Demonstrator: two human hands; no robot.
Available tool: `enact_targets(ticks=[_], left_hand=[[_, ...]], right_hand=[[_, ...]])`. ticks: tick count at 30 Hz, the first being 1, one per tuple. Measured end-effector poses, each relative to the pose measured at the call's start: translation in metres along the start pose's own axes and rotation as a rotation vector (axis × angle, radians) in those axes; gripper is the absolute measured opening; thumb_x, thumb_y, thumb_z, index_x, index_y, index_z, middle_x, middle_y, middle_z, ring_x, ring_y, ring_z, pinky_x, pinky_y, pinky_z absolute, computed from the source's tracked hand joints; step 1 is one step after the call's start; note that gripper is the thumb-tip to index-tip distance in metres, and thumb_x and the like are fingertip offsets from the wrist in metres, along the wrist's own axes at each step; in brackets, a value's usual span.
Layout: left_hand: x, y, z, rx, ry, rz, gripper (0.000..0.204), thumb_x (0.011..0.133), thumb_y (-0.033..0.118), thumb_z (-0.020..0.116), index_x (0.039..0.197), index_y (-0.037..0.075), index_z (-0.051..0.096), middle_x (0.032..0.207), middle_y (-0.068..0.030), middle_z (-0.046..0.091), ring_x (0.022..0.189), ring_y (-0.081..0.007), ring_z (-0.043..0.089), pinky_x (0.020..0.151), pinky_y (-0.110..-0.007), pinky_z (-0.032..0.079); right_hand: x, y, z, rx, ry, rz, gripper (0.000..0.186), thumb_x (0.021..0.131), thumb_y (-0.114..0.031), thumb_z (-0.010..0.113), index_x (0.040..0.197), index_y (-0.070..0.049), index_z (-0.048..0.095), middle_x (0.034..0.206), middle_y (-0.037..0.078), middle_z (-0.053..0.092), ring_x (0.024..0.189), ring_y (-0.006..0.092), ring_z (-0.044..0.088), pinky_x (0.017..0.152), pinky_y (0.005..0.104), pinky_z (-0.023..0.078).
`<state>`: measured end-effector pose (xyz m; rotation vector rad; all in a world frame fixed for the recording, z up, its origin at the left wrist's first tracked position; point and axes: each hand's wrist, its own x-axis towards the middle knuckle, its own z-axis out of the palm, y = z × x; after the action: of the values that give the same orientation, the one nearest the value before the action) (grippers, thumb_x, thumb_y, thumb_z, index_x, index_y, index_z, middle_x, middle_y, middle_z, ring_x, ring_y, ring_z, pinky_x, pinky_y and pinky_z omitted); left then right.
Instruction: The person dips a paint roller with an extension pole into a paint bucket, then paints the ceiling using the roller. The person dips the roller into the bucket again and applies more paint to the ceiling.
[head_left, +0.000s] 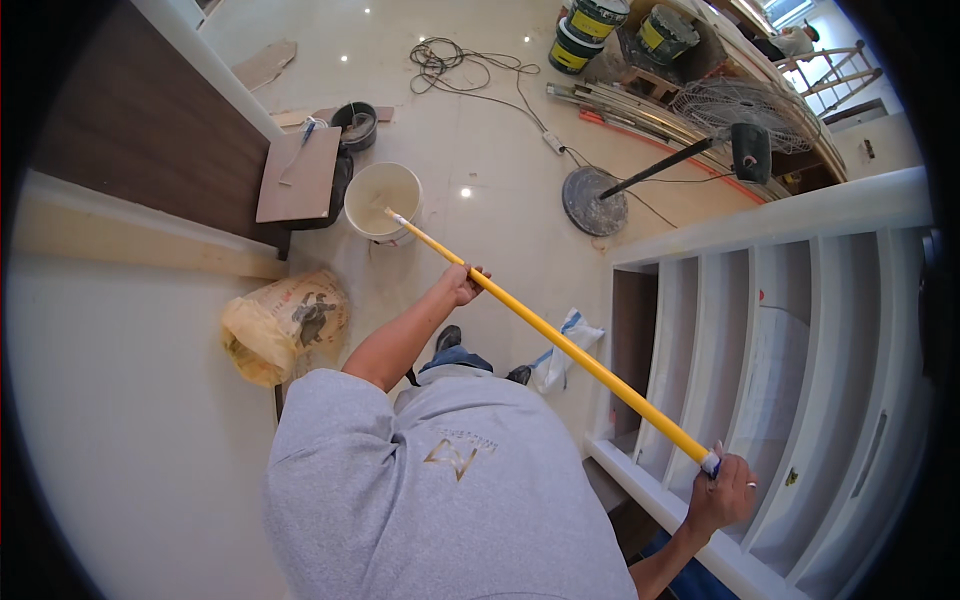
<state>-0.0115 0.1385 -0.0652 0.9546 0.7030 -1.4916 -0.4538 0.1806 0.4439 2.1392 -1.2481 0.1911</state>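
Observation:
A long yellow pole (560,342) runs diagonally across the head view. My left hand (463,284) is wrapped round its middle, and my right hand (725,490) grips the lower end near a pale and blue fitting (709,462). The pole's far tip (394,215) is over the mouth of a white bucket (377,230); whether it touches anything inside, I cannot tell. Below it on the floor lie a crumpled yellowish bag (262,335) at the left and a white sack (560,365) beside my feet.
A white shelf unit (775,245) flanks me on the right, a wall (130,400) on the left. Beyond are a pedestal fan (593,200), cables (450,65), a black bucket (355,125), a board (298,172), stacked tubs (590,25) and long planks (640,125). A person (790,45) is near a ladder (835,80).

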Motion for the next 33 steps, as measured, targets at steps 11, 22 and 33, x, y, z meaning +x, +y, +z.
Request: enact_targets(ticks=[11,22,33], left_hand=[[-0.065,0.019,0.01,0.21,-0.093,0.071,0.033,0.113,0.027,0.037,0.113,0.0,0.056,0.108,-0.0152,0.066,0.101,-0.0331,0.071,0.09,-0.045,0.062],[-0.068,0.002,0.006,0.174,-0.109,0.0,0.03,0.112,0.028,0.043,0.113,0.001,0.054,0.106,-0.0139,0.066,0.1,-0.0323,0.072,0.092,-0.047,0.062],[-0.06,0.006,-0.001,0.222,-0.006,-0.05,0.035,0.113,0.032,0.04,0.111,0.003,0.058,0.102,-0.013,0.068,0.098,-0.0293,0.072,0.092,-0.045,0.061]], right_hand=[[0.02,-0.002,-0.055,-0.08,0.003,-0.028,0.021,0.08,-0.01,0.088,0.079,-0.006,0.067,0.077,0.006,0.068,0.069,0.0254,0.062,0.062,0.0373,0.05],[0.021,0.007,-0.075,-0.065,0.096,-0.082,0.017,0.077,-0.006,0.089,0.081,-0.009,0.073,0.078,0.005,0.07,0.072,0.0244,0.067,0.064,0.0378,0.052],[0.013,-0.006,-0.068,-0.119,0.069,-0.013,0.019,0.076,-0.008,0.089,0.08,-0.01,0.071,0.082,0.006,0.072,0.071,0.0247,0.066,0.063,0.0366,0.052]])
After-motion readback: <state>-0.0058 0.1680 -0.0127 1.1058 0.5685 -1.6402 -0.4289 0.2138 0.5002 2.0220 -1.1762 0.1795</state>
